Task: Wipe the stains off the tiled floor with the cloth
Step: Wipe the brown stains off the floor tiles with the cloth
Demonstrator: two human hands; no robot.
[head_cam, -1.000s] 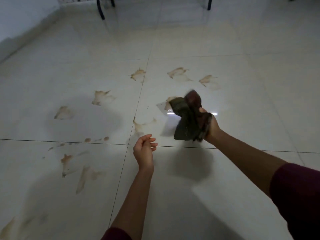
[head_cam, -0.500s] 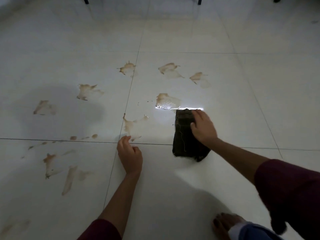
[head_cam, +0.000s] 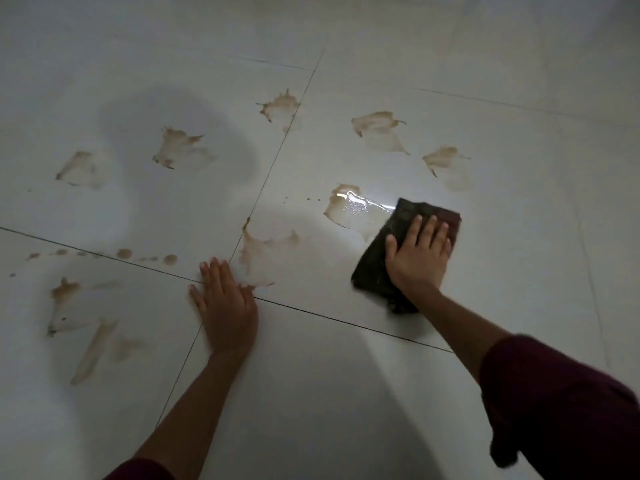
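A dark folded cloth (head_cam: pixel 375 261) lies flat on the white tiled floor (head_cam: pixel 311 393). My right hand (head_cam: pixel 419 258) presses on it with straight, spread fingers. The cloth's far edge touches a wet, shiny brown stain (head_cam: pixel 349 209). My left hand (head_cam: pixel 225 303) rests flat on the floor at a tile joint, its fingers straight, right beside another brown stain (head_cam: pixel 263 251). Several more brown stains are spread over the tiles, such as one far ahead (head_cam: pixel 280 107) and one at the left (head_cam: pixel 65 306).
Dark grout lines (head_cam: pixel 332 318) cross the floor. Two stains (head_cam: pixel 379 128) lie beyond the cloth to the right. A row of small brown drops (head_cam: pixel 145 256) runs left of my left hand. My dark red sleeve (head_cam: pixel 561 407) fills the lower right corner.
The cloth went from being held up in my right hand to lying on the floor under my flat palm. My left hand came down from the air onto the tile.
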